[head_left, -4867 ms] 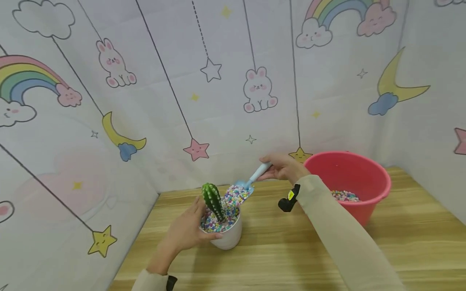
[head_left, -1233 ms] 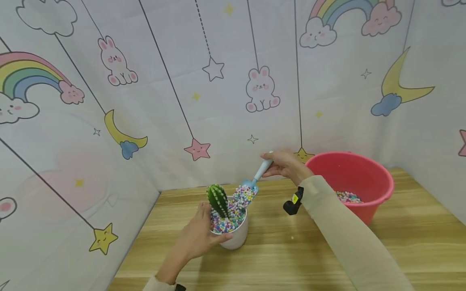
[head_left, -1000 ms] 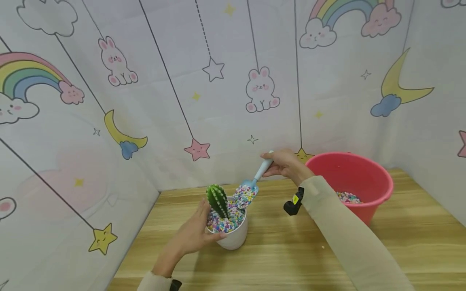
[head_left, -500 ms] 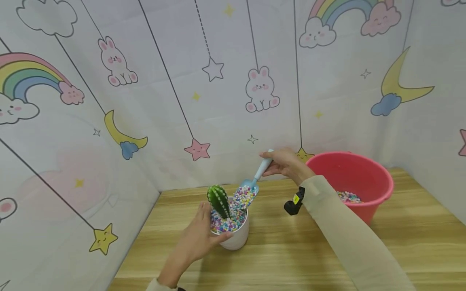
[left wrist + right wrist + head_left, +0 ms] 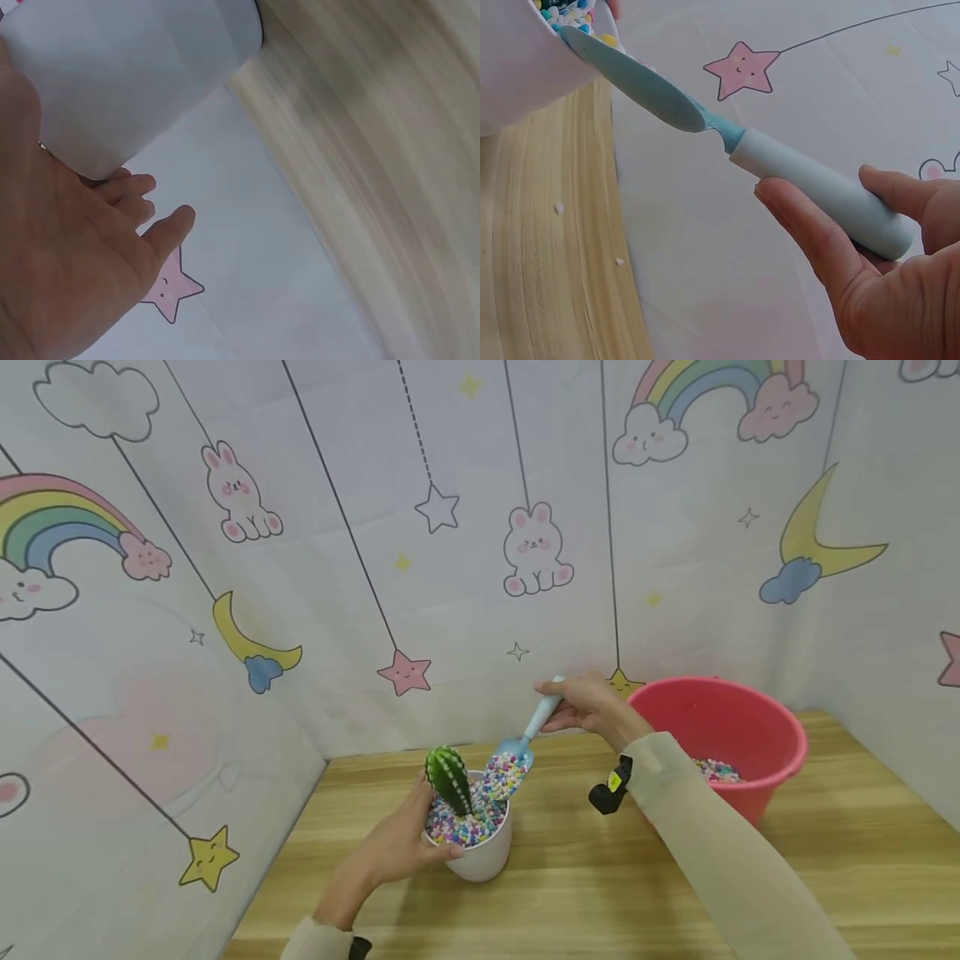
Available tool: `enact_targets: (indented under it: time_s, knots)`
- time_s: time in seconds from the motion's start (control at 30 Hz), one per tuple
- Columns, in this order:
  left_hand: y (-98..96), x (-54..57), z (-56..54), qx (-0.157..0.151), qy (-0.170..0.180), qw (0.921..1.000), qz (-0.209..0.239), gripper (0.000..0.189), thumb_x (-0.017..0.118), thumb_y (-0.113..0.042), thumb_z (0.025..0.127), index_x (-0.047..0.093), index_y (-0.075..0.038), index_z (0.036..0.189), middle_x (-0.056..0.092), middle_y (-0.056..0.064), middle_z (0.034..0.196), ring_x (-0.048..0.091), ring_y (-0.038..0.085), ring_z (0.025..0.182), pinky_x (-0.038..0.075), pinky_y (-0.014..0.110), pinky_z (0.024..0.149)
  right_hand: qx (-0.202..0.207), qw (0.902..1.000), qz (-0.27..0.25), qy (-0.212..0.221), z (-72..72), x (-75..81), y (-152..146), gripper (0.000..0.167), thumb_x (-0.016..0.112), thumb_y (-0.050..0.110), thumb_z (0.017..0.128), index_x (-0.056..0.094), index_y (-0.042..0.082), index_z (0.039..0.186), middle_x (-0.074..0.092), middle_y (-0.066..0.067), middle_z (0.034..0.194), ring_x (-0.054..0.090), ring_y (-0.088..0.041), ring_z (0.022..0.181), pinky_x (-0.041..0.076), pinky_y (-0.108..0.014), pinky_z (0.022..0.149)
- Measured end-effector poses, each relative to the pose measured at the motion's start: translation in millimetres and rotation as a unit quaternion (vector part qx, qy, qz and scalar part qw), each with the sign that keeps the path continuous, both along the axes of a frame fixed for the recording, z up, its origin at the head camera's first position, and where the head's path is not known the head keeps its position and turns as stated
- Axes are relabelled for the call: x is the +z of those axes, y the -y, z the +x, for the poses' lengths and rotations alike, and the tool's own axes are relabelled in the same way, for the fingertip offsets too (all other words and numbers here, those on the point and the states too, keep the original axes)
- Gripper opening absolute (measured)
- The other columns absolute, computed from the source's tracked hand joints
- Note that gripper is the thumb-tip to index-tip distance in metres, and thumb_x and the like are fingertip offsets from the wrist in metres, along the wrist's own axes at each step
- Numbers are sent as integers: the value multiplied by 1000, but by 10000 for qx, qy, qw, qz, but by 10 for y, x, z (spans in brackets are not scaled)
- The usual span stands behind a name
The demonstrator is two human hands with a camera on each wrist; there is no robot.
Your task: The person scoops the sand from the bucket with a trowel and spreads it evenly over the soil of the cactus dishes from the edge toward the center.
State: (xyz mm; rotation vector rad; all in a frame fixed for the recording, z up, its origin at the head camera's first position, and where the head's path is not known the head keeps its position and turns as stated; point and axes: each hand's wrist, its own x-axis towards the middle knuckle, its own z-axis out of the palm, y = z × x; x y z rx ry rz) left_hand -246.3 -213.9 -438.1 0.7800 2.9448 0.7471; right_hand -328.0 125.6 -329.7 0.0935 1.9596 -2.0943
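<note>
In the head view a white flower pot (image 5: 480, 857) stands on the wooden table, filled with colourful pebbles (image 5: 457, 832) around a green cactus (image 5: 448, 779). My left hand (image 5: 401, 843) holds the pot's left side, thumb at the near rim; the left wrist view shows the palm beside the pot wall. My right hand (image 5: 588, 706) grips the pale blue handle of a small shovel (image 5: 817, 191) between thumb and fingers. The shovel's blade, heaped with pebbles (image 5: 504, 775), tilts down over the pot's right rim. From the right wrist view, the blade tip touches or overlaps the rim.
A red bucket (image 5: 750, 727) with more pebbles (image 5: 716, 770) inside stands at the right, behind my right forearm. Two loose pebbles lie on the table (image 5: 547, 247) in the right wrist view. A white printed cloth (image 5: 465, 610) hangs directly behind the table.
Over the last seconds the pot and shovel shift slightly rightward in view. My left thumb shifts a little along the pot's rim. The pebble-laden shovel stays over the rim, nearly still.
</note>
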Motion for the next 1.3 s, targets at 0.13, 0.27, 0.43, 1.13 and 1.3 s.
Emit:
enact_targets:
  time_s: [0.13, 0.27, 0.43, 1.13, 1.3]
  knots:
    - [-38, -17, 54, 375, -19, 9992, -170, 125, 75, -73, 84, 6, -17, 171, 3, 22, 177, 19, 42, 162, 33, 61, 126, 11, 10000, 32, -43, 16, -17, 11, 55, 68, 21, 104, 48, -11, 143, 77, -16, 85, 82, -28, 78, 66, -39, 79]
    - [-91, -24, 110, 609, -159, 9976, -296, 126, 72, -77, 83, 8, -12, 170, 10, 22, 176, 19, 44, 162, 35, 62, 125, 42, 9999, 22, -97, 37, -19, 14, 54, 70, 20, 103, 50, -12, 140, 78, -15, 83, 82, -28, 78, 66, -41, 78]
    - [-124, -28, 140, 661, -314, 9964, -436, 124, 70, -78, 83, 14, -10, 169, 14, 21, 176, 16, 44, 163, 35, 62, 125, 58, 9998, 47, -202, 73, -12, 15, 44, 71, 21, 102, 57, -9, 131, 78, -13, 82, 81, -27, 77, 66, -43, 81]
    - [-107, -5, 107, 456, -530, 9951, -701, 127, 71, -77, 84, 5, -11, 170, 9, 25, 174, 21, 43, 161, 39, 59, 123, -29, 9992, 84, -377, 181, -44, 73, 43, 75, 21, 99, 61, -10, 125, 78, -12, 81, 82, -26, 78, 67, -41, 76]
    - [-115, -9, 108, 503, -504, 9949, -710, 126, 71, -76, 84, 8, -8, 170, 9, 26, 174, 24, 45, 160, 43, 61, 120, 16, 9990, 5, -452, 225, -29, 86, 38, 74, 21, 100, 62, -8, 121, 78, -11, 80, 82, -26, 79, 67, -39, 73]
